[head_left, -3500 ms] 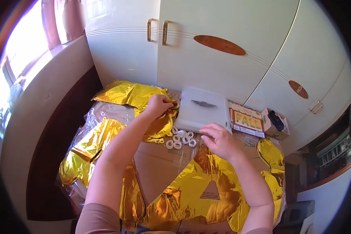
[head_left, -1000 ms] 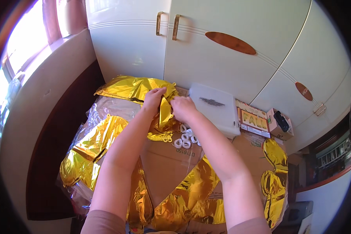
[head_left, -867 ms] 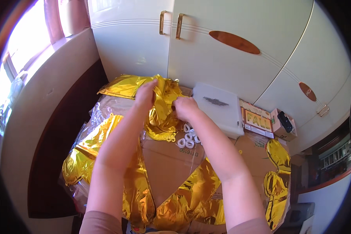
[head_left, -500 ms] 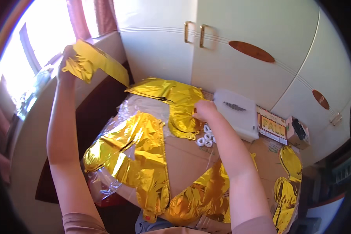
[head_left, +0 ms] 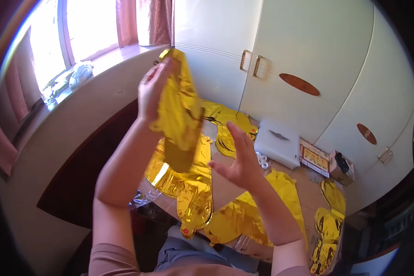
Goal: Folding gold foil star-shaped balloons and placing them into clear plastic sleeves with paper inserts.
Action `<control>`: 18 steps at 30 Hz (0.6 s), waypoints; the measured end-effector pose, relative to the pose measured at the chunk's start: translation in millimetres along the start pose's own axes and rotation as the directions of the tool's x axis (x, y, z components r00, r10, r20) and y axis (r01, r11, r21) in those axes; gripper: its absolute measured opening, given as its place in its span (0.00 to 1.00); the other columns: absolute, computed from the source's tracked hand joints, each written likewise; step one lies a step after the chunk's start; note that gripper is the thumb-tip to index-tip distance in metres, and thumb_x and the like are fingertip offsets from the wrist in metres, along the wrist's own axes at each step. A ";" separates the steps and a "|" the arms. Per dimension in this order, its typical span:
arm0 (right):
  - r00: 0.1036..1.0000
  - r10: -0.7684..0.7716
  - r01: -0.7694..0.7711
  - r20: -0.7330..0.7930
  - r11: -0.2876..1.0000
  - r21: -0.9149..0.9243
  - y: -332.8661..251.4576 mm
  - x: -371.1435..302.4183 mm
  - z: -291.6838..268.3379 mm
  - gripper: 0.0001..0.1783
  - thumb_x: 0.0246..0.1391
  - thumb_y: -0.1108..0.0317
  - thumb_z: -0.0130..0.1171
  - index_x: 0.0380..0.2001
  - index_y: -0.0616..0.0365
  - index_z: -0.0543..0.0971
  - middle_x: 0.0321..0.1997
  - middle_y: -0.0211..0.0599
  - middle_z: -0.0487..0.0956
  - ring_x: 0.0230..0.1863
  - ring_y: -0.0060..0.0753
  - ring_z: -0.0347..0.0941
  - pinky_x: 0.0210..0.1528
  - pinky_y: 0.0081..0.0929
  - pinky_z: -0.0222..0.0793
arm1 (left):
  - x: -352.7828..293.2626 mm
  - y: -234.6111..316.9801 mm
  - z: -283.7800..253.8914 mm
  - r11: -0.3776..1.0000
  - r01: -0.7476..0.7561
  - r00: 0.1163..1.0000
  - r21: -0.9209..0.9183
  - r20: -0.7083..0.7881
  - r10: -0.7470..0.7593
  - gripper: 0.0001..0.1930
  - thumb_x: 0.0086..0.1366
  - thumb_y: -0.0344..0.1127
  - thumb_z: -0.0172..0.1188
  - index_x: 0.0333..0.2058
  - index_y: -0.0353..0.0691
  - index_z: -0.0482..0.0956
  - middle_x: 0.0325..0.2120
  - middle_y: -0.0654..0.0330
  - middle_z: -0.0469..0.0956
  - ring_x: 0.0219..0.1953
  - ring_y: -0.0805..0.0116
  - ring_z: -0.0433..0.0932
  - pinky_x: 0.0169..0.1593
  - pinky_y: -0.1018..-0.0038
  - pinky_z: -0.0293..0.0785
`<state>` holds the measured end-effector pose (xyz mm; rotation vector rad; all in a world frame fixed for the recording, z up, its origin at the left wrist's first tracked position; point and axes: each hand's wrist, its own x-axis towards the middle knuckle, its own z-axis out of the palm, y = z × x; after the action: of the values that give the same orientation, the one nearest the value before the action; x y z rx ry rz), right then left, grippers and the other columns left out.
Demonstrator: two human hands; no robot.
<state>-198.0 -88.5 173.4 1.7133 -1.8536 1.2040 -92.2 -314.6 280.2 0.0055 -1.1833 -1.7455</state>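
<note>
Curtain: pink, gathered beside the window.
Clear bag: crumpled, on the sill.
Left hand: mine, raised, fingers gripping the held foil near its top.
Held foil: gold, upright and blurred, in front of my left foil; whether its lower end touches, I cannot tell. Risk: gripped only near the top, it could slip if my fingers slacken, or crease if they press hard.
Left foil: gold, flat, red dot at its near end. Risk: a swing of the held foil could drag it askew.
Back foil: gold, on the cardboard.
Right hand: mine, fingers spread, grasping nothing that I can see. Risk: a fingernail could nick thin foil.
Front foil: gold, below my right wrist.
Rings: white, loose beside the case. Risk: a sideways brush of my hand could scatter them.
Case: whitish, closed.
Printed box: beside the case.
Right foil: gold, near the cardboard's edge; a snag could pull it off.
Small box: black item on top.
</note>
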 end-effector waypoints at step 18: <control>0.468 0.442 -0.281 -0.765 0.895 0.345 -90.0 -55.8 -189.2 0.13 0.58 0.67 0.66 0.42 0.66 0.82 0.43 0.36 0.83 0.39 0.23 0.79 0.39 0.22 0.73 | -175.1 -75.3 96.3 0.970 -0.110 0.891 0.218 0.454 -0.001 0.58 0.55 0.60 0.71 0.72 0.39 0.44 0.66 0.45 0.58 0.69 0.49 0.57 0.70 0.54 0.53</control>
<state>-156.6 99.3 273.5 0.5050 -1.4977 1.9468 -102.5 -119.6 193.8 -0.3038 -1.7114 -1.5880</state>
